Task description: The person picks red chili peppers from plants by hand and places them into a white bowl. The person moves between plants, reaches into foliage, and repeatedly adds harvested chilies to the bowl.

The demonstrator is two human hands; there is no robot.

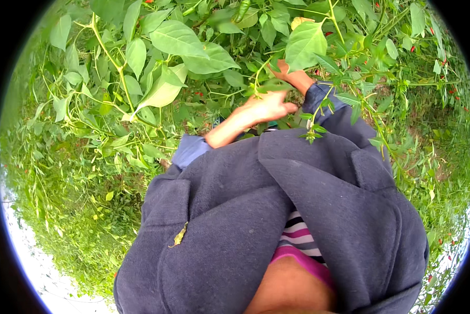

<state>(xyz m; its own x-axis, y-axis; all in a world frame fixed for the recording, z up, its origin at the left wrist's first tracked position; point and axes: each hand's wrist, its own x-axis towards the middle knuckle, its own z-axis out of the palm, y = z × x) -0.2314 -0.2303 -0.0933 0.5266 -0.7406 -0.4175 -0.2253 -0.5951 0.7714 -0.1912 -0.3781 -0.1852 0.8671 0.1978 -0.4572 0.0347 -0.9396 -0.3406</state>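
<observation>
My left hand point(267, 106) reaches to the right among chili pepper plants, just in front of my coat. Its thumb points right, while a blurred leaf and stem cover part of the fingers. Slightly farther forward, my right hand point(282, 71) sits amid the foliage. A broad green leaf point(306, 45) hides most of its fingers, so what it touches cannot be made out. A thin pepper stem point(259, 76) runs down beside both hands. At the top hangs a green chili pepper point(242, 10). Small red chili peppers point(412, 49) dot the plants at right.
A forked pepper branch point(119, 70) with large leaves rises close at left. Another leafy stem point(370, 110) crosses before my right sleeve. A withered leaf point(179, 236) lies on my dark coat point(227, 235). Part of a shoe point(272, 125) shows below my left hand.
</observation>
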